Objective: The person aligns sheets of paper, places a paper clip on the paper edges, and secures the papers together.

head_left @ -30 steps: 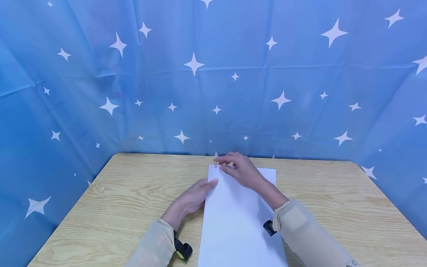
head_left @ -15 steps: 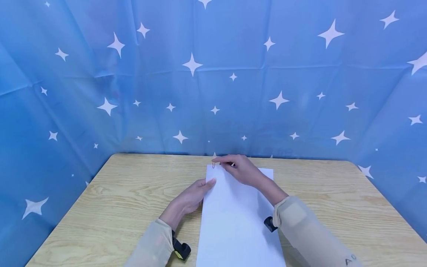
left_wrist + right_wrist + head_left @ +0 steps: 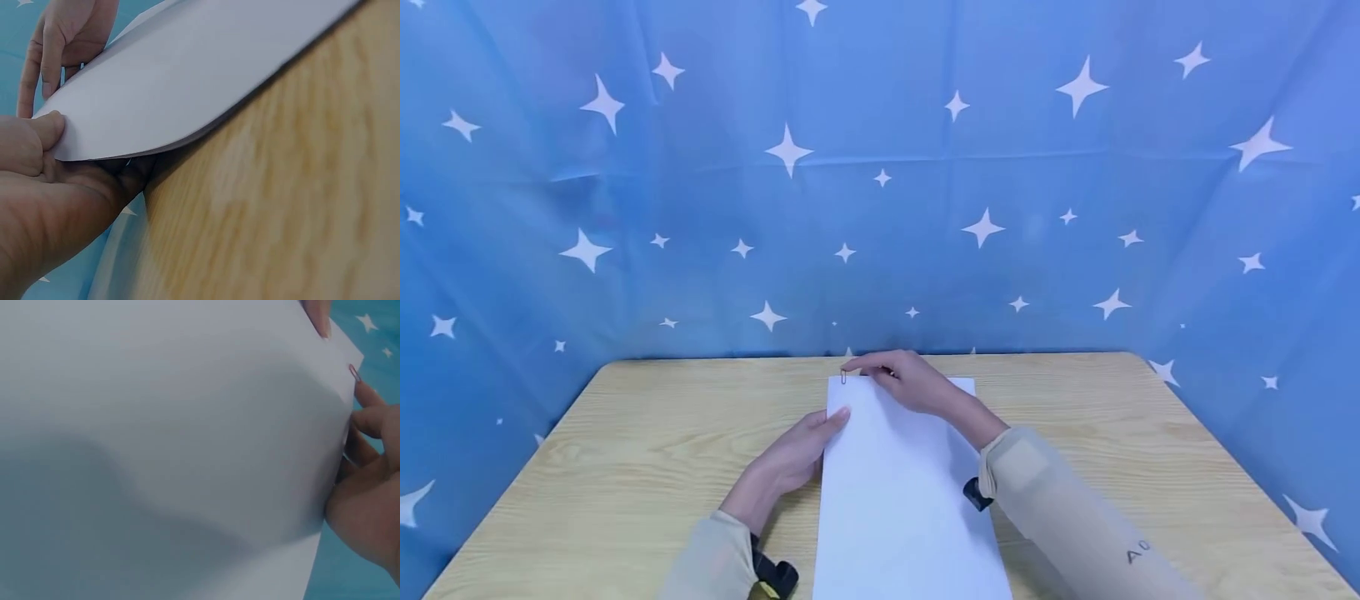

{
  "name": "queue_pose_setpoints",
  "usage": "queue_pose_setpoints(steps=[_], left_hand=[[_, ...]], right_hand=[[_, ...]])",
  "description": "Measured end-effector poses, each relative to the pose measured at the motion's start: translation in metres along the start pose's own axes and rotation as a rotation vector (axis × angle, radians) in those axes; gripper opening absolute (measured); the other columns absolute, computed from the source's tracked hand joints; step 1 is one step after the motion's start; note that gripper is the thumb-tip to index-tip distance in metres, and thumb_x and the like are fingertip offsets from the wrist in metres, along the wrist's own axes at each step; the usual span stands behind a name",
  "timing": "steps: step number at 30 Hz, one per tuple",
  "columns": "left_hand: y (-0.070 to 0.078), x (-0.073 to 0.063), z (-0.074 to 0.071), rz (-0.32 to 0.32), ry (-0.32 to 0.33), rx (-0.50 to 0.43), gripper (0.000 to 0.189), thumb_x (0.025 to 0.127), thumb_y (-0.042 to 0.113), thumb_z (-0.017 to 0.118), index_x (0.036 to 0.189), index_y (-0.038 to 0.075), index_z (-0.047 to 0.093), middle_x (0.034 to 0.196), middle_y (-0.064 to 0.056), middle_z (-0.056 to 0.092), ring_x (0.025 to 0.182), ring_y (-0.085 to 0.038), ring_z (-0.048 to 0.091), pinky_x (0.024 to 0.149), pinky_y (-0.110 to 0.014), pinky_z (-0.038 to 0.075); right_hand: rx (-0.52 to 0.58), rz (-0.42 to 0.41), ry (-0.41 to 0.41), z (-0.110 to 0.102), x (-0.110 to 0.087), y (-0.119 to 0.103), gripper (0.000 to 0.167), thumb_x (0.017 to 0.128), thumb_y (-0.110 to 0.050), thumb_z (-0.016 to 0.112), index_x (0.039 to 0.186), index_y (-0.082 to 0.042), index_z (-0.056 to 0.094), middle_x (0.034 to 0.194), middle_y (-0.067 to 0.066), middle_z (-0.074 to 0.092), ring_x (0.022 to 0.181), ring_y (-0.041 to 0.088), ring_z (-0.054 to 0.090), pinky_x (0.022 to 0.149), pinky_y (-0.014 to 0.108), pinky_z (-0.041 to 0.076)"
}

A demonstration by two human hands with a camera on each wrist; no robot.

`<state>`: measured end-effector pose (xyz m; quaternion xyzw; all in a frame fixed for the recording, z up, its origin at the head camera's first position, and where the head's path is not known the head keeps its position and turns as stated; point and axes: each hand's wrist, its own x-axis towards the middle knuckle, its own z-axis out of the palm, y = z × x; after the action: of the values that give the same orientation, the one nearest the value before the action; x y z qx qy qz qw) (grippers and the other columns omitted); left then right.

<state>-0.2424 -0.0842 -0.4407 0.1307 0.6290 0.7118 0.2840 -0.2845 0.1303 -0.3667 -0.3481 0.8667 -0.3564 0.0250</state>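
Observation:
A few layered sheets of white paper [image 3: 902,500] reach from the near edge of the head view to the back of the table. Their far left corner is pinched by my left hand [image 3: 793,454], thumb on top and fingers underneath. On the far edge near that corner sits a small, reddish paper clip [image 3: 355,374]. My right hand [image 3: 910,382] reaches over the paper, its index fingertip right at the outer end of the clip. Its other fingers are bent at the far edge, partly hidden behind the paper in the right wrist view.
The wooden table [image 3: 662,467] extends on both sides of the paper. Behind it hangs a blue curtain [image 3: 880,208] with white stars. A dark wrist camera [image 3: 775,575] is strapped at the left sleeve, another wrist camera [image 3: 977,494] at the right.
The right index finger has straightened against the clip's end, where thumb and finger were spread beside it. The head view has turned right, so everything appears further left. The left hand keeps its pinch.

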Motion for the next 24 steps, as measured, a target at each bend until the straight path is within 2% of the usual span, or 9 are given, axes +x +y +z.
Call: queue_pose_setpoints(steps=[4,13,20,24], left_hand=[[0.0005,-0.0031,-0.0044,0.013,-0.027,0.000,0.048,0.104,0.041,0.040,0.132,0.004,0.051,0.112,-0.014,0.066,0.100,-0.026,0.065,0.085,-0.038,0.052],[-0.0005,-0.0047,-0.0048,-0.007,0.030,-0.016,0.047,0.104,0.041,0.040,0.131,0.005,0.052,0.108,-0.012,0.067,0.094,-0.024,0.067,0.080,-0.037,0.053],[-0.0004,-0.0049,-0.0048,0.000,0.018,-0.015,0.047,0.104,0.041,0.039,0.132,0.006,0.052,0.110,-0.013,0.067,0.096,-0.024,0.066,0.080,-0.037,0.053],[0.0002,-0.0037,-0.0044,-0.001,0.013,-0.010,0.047,0.104,0.041,0.039,0.131,0.005,0.053,0.109,-0.013,0.067,0.095,-0.025,0.066,0.080,-0.038,0.053]], right_hand=[[-0.012,0.027,0.034,0.0046,0.0031,-0.0023,0.037,0.103,-0.005,0.046,0.126,-0.024,0.066,0.126,0.000,0.063,0.046,0.011,0.026,0.052,0.026,0.036],[-0.018,0.008,0.032,0.0088,0.0074,0.0000,0.037,0.102,-0.005,0.046,0.124,-0.026,0.067,0.121,-0.002,0.064,0.046,0.009,0.025,0.052,0.025,0.035],[-0.022,0.014,0.043,0.0083,0.0059,-0.0020,0.037,0.102,-0.005,0.047,0.121,-0.027,0.069,0.114,-0.005,0.067,0.045,0.010,0.025,0.050,0.024,0.034],[-0.025,0.023,0.040,0.0074,0.0048,-0.0026,0.037,0.102,-0.004,0.046,0.122,-0.027,0.068,0.119,-0.003,0.066,0.045,0.010,0.025,0.050,0.024,0.034]])
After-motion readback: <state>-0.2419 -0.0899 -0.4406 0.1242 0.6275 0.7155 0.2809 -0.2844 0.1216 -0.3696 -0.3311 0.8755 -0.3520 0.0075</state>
